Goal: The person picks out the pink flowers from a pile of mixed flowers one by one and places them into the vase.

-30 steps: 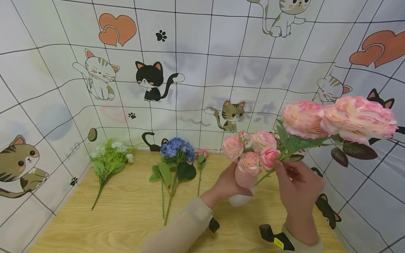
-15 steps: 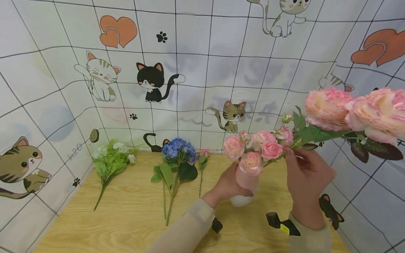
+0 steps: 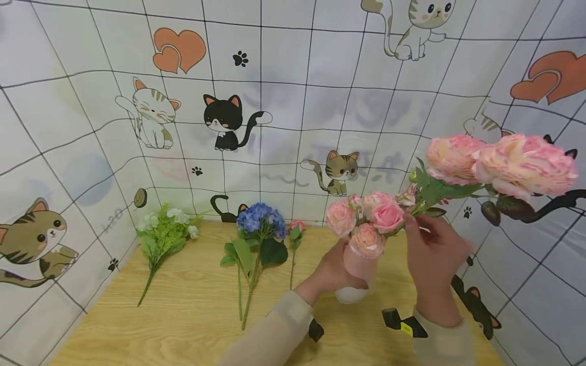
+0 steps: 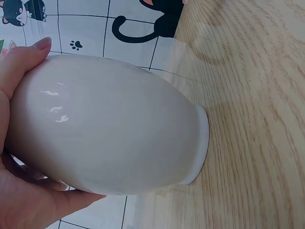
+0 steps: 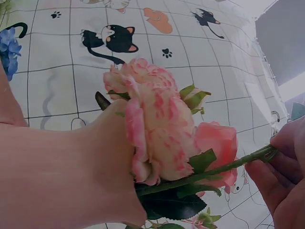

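Note:
My left hand (image 3: pixel 336 269) is wrapped around a glossy white vase (image 4: pixel 119 124), which stands on the wooden table. In the vase's mouth sit several pink roses (image 3: pixel 386 216). At the right, my right hand (image 3: pixel 435 251) pinches the green stem (image 5: pixel 219 168) of a spray with large pink peony-like blooms (image 3: pixel 524 165). That spray leans out to the right, its stem end pointing towards the vase's mouth, where the roses hide it. In the right wrist view the left hand and wrist cover the vase.
Left on the table (image 3: pixel 183 325) lies a white-flowered green sprig (image 3: pixel 161 244). Beside it are a blue hydrangea stem (image 3: pixel 262 221) and a single thin pink rose (image 3: pixel 295 235). A cat-print cloth (image 3: pixel 274 127) hangs at the back and sides.
My right hand has lifted the spray, so its stem end has gone from beside the vase up to mouth level. It swung right, then partly back left. The left hand keeps holding the vase.

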`<action>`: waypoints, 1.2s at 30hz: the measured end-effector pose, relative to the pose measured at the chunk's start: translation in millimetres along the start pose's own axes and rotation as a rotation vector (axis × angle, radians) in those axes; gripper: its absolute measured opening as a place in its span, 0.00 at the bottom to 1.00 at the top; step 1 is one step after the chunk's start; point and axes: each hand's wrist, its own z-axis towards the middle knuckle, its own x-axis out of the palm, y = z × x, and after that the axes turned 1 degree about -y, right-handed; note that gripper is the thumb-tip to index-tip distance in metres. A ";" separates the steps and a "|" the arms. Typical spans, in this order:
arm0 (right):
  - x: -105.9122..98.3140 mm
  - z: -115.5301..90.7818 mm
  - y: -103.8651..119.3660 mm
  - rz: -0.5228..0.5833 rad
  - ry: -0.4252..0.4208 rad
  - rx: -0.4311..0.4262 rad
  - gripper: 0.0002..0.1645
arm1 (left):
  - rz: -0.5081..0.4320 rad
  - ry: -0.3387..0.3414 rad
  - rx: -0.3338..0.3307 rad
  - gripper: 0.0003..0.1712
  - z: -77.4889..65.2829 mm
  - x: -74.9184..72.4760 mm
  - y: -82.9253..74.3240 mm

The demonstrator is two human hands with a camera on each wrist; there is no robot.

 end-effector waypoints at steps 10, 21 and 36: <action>4.3 -20.9 -28.5 -0.138 0.042 0.018 0.06 | 0.016 0.001 0.004 0.67 0.5 1.1 2.6; 0.9 -36.5 -47.3 -0.305 0.196 0.070 0.06 | 0.012 0.006 -0.029 0.69 -2.7 2.2 -0.9; -0.5 -53.6 -56.6 -0.424 0.249 0.103 0.09 | 0.007 -0.010 -0.004 0.70 -0.1 2.5 1.0</action>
